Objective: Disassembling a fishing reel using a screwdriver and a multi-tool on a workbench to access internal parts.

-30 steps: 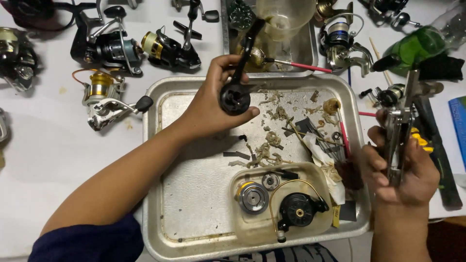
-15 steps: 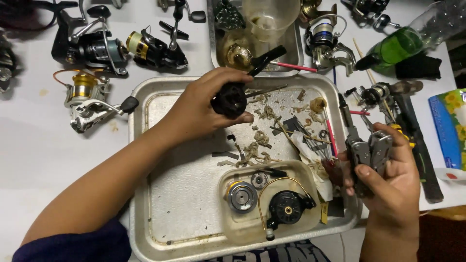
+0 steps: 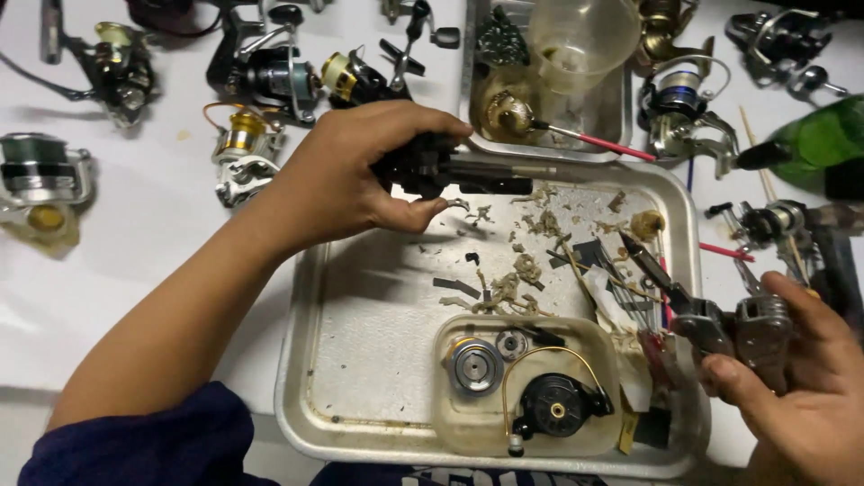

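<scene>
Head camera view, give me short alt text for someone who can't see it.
Over a metal tray littered with scraps, the left hand grips a black fishing reel body while the right hand holds folding pliers. A clear tub in the tray holds reel parts, and more fishing reels lie on the white table.

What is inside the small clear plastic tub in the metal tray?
The clear plastic tub holds a black reel rotor with wire bail, a silver spool and a small gear. Anything underneath them is hidden.
</scene>
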